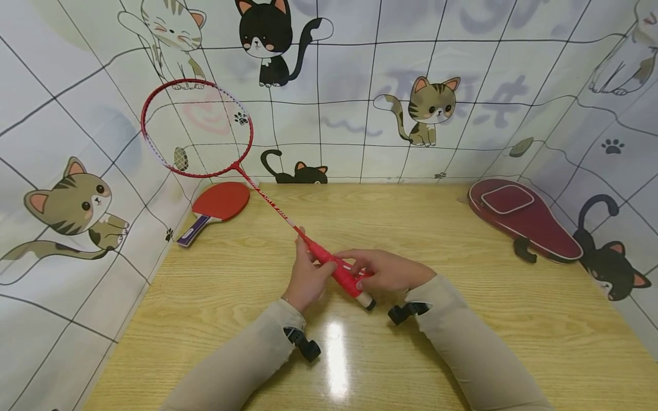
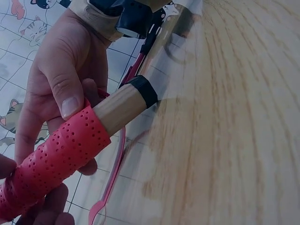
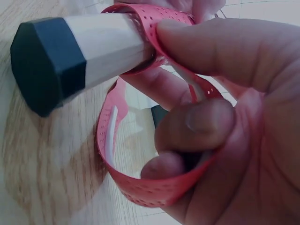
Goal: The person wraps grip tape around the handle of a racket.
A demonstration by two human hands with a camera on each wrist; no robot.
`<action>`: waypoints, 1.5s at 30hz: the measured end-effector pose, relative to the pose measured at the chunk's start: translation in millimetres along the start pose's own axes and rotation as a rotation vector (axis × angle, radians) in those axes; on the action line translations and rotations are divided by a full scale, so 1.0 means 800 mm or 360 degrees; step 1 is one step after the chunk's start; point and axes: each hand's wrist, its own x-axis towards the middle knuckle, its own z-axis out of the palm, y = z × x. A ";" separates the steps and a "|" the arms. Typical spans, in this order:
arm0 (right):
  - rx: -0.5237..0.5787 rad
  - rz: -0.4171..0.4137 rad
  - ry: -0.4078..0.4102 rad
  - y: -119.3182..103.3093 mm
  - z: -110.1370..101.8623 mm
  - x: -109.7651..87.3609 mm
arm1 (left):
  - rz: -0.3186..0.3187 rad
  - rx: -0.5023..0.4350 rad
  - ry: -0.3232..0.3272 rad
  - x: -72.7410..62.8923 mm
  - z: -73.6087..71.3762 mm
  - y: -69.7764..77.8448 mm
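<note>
A red badminton racket (image 1: 266, 199) slants across the head view, its strung end up at the left. Pink-red perforated grip tape (image 2: 61, 154) is wrapped around its handle. Past the tape, the bare wooden handle end (image 2: 123, 110) shows, finished by a black butt cap (image 3: 44, 68). My left hand (image 1: 307, 279) grips the handle from the shaft side, thumb over the tape. With my right hand (image 1: 393, 271) I pinch the tape at its lower edge, thumb pressed on it. A loose loop of tape (image 3: 154, 190) hangs from there, through the curled fingers.
A red table tennis bat (image 1: 222, 202) lies at the back left of the wooden table (image 1: 247, 354). At the back right is a dark red racket case (image 1: 519, 220) with a black strap. Cat-print sheeting (image 1: 349, 120) stands behind and at both sides.
</note>
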 end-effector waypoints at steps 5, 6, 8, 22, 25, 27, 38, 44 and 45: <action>-0.0066 -0.0009 0.0023 0.001 0.000 0.000 | 0.0020 0.0070 0.0014 -0.002 0.000 0.001; -0.0077 -0.0011 0.0023 0.001 0.000 0.000 | 0.0013 0.0065 0.0010 -0.002 0.000 0.001; -0.0082 -0.0020 0.0013 0.001 -0.001 0.000 | -0.0002 0.0048 0.0003 -0.001 0.000 0.000; -0.0003 -0.0005 -0.0016 0.001 -0.002 -0.001 | 0.0034 0.0029 -0.0022 0.000 0.000 -0.001; -0.0041 -0.0001 0.0008 0.001 -0.002 -0.001 | 0.0062 0.0095 -0.0008 0.000 -0.001 -0.002; -0.0048 0.0002 0.0014 0.001 -0.002 -0.001 | 0.0071 0.0113 0.0006 0.000 -0.001 -0.002; -0.0012 0.0003 -0.0078 -0.001 -0.004 -0.004 | 0.0016 0.0043 0.0070 0.002 0.002 -0.005; -0.0012 0.0033 -0.0110 -0.003 -0.005 -0.006 | 0.0028 -0.0001 0.0074 0.000 0.005 -0.003; -0.0025 0.0036 -0.0108 -0.003 -0.005 -0.006 | 0.0027 -0.0004 0.0074 0.000 0.005 -0.003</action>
